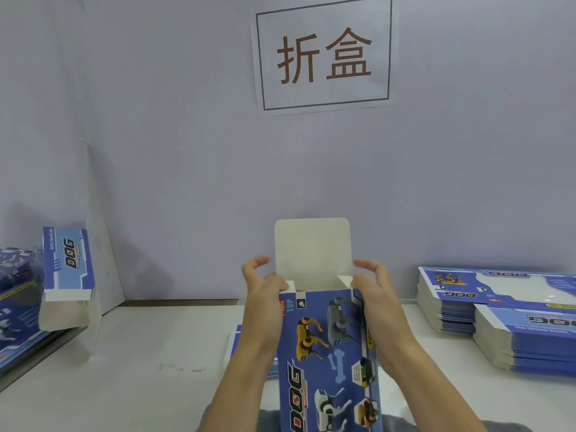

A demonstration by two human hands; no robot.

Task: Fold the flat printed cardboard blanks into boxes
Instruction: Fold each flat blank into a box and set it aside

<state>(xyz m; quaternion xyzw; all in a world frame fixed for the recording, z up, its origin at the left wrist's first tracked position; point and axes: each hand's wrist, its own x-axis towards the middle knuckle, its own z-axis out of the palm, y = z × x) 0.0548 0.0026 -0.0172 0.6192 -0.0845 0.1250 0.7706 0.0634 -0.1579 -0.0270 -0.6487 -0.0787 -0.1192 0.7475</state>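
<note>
One box nearly formed, stacks still waiting.
Your left hand (265,294) and right hand (372,291) grasp the box (327,353); its top flap (313,244) stands unclosed, flat blanks (498,322) right of it.

Left hand (265,294) and right hand (372,291) grip an upright box (327,353) by its sides. Top flap (312,244) stands open. Flat blanks (498,322) stacked on bench (140,353) at right.

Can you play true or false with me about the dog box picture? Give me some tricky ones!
1. Both hands hold the blue dog box, the left hand and right hand at its sides. True.
2. The box's top flap is folded shut. False: it stands up, open.
3. Flat blanks are stacked on the person's right. True.
4. The sign on the wall is red. False: it is white with brown characters.
</note>
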